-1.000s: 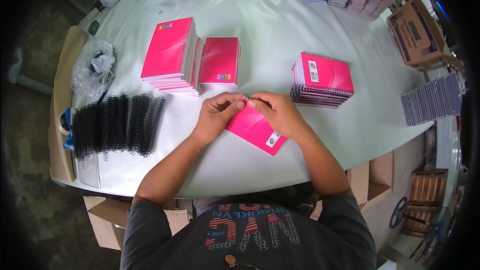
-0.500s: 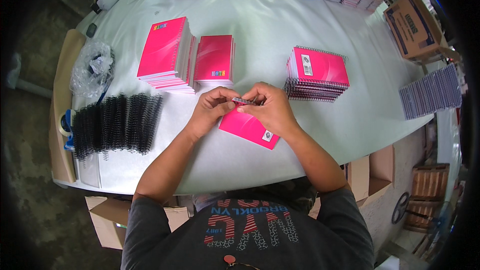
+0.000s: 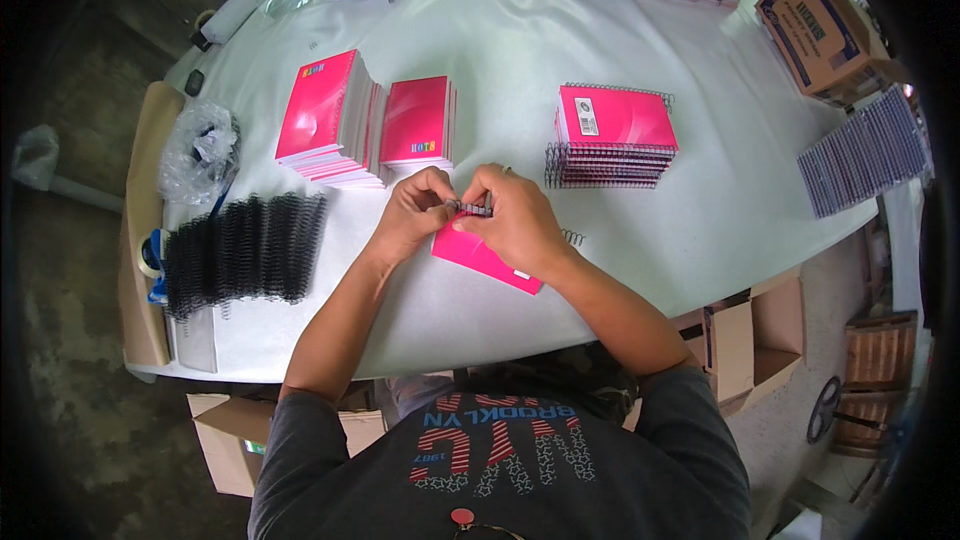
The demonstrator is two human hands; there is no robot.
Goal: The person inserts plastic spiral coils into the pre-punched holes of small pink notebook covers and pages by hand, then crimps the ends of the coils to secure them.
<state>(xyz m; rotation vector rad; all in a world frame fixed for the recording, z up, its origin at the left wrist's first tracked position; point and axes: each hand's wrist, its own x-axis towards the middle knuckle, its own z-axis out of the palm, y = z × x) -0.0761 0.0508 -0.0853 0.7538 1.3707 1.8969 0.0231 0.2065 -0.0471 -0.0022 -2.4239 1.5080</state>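
A pink-covered notebook lies at a slant on the white-covered table in front of me. My left hand pinches the left end of its bound edge between thumb and fingers. At the same edge, my right hand is closed with thumb and forefinger on a dark wire spiral coil, whose loose end sticks out to the right past the hand. Between the fingertips some coil loops run along the edge. The hands hide how far the coil passes through the holes.
Pink notebooks form a taller stack and a lower stack behind my left hand. Spiral-bound pink notebooks are piled right. Black coils and a plastic bag lie left. A cardboard box stands far right.
The view has shifted slightly. Both hands stay closed at the notebook's edge, and the coil's loose end now shows to the right of my right hand.
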